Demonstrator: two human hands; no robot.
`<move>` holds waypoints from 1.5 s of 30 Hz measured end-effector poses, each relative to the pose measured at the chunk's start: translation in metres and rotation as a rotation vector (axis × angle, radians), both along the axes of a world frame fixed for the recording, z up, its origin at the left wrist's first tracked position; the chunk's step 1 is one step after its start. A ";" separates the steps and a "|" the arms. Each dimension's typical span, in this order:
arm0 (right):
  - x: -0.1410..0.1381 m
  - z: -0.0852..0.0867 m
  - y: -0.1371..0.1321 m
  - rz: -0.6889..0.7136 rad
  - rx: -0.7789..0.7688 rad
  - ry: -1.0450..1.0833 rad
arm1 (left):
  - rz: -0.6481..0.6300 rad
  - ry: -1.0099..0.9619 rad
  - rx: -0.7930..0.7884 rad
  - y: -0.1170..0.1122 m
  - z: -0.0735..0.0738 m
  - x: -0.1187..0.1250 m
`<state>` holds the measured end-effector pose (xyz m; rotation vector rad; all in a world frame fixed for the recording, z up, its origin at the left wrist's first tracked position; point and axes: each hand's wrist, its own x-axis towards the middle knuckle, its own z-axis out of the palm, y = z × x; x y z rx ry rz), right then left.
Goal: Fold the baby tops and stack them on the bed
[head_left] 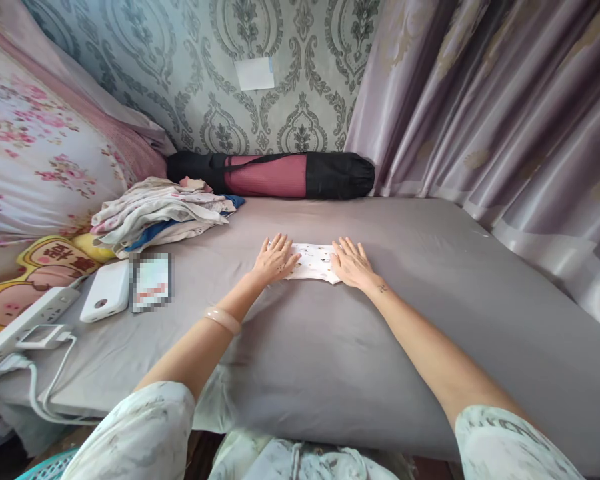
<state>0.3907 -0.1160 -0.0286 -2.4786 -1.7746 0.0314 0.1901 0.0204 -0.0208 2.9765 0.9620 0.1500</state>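
A small white folded cloth with tiny printed marks (pixel 313 261) lies flat on the grey bed sheet (pixel 330 347). My left hand (pixel 276 259) rests palm down on its left end, fingers stretched out. On the cloth's right end my right hand (pixel 351 262) lies flat in the same way, fingers spread. Neither hand grips anything. A pale bangle sits on my left wrist.
A pile of folded clothes (pixel 160 212) lies at the back left. A black and red rolled bag (pixel 275 175) lies against the wall. A white power bank (pixel 106 291), a phone (pixel 151 281) and a power strip with cables (pixel 27 323) sit at the left. Curtains hang on the right.
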 end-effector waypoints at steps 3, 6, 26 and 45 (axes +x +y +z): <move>0.000 -0.001 0.002 0.013 0.048 -0.015 | -0.009 -0.007 0.018 0.000 -0.001 -0.001; 0.000 -0.011 0.003 0.028 0.039 -0.019 | -0.013 0.013 -0.031 0.002 -0.011 -0.003; -0.021 0.004 0.014 0.029 0.052 0.012 | -0.006 -0.070 0.082 -0.012 -0.003 0.012; -0.037 -0.010 0.019 0.055 0.041 0.041 | -0.019 -0.087 -0.013 -0.014 -0.023 0.017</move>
